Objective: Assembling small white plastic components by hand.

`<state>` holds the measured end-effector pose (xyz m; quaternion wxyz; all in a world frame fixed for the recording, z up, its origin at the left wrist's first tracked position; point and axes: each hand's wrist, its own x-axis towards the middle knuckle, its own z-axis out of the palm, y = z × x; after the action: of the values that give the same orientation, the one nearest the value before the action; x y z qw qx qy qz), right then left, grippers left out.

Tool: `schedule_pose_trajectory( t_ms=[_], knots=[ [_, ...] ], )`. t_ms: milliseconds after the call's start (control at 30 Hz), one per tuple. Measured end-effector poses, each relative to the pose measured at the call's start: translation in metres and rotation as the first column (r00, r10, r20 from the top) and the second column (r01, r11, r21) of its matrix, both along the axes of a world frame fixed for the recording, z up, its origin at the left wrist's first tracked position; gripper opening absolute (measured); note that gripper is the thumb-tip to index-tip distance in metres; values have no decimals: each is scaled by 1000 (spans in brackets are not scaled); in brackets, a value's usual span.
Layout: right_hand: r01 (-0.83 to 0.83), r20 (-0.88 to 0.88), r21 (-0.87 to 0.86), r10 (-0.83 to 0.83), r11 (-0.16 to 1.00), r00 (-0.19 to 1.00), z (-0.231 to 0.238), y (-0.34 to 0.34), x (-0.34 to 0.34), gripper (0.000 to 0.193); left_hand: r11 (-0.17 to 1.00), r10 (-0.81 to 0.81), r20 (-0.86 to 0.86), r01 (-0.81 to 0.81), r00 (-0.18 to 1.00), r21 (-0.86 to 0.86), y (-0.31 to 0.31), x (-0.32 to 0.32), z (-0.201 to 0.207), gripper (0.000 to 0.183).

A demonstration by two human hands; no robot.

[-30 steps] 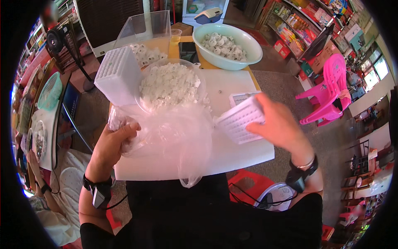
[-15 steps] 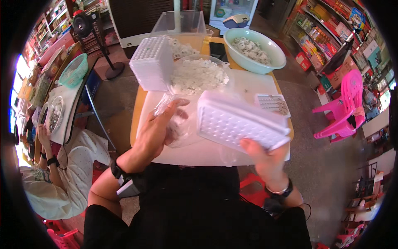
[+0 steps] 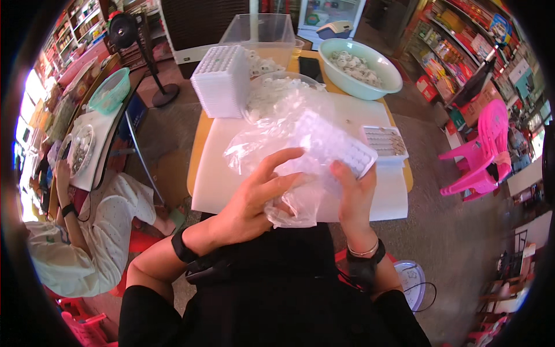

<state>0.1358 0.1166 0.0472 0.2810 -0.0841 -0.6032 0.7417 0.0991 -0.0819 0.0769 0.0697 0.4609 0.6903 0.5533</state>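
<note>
A stack of white dimpled plastic trays [image 3: 341, 146] is tilted above the near part of the white work surface. My right hand [image 3: 355, 199] grips its near right end, thumb on the dimpled face. My left hand [image 3: 254, 196] has its fingers closed around the gathered part of a clear plastic bag [image 3: 254, 147], which spreads out to the far left. Film overlaps the left end of the trays; I cannot tell how far they sit inside it. Behind the bag is a round container of small white pieces [image 3: 283, 87], partly hidden by the film.
A tall stack of white trays [image 3: 221, 81] stands at the table's far left. Farther back are a clear bin [image 3: 257, 32] and a pale green basin [image 3: 393, 81] of white pieces. A small filled tray [image 3: 384, 141] lies right. A person [image 3: 81, 243] works at the left.
The trays have moved left and swung toward my left hand, and their near end now meets the bag. My left hand has shifted right and nearer, and the bag has spread out.
</note>
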Motion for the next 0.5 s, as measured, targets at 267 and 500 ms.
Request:
schedule_pose_trajectory(
  t_ms=[267, 500],
  knots=[
    [-168, -79, -505, 149, 846, 986, 3, -4, -1, 48, 916, 394, -380, -390, 837, 92, -1, -3, -32, 27],
    [122, 10, 686, -177, 717, 984, 9, -1, 1, 56, 801, -568, 688, 110, 452, 589, -16, -23, -29, 35]
  ],
)
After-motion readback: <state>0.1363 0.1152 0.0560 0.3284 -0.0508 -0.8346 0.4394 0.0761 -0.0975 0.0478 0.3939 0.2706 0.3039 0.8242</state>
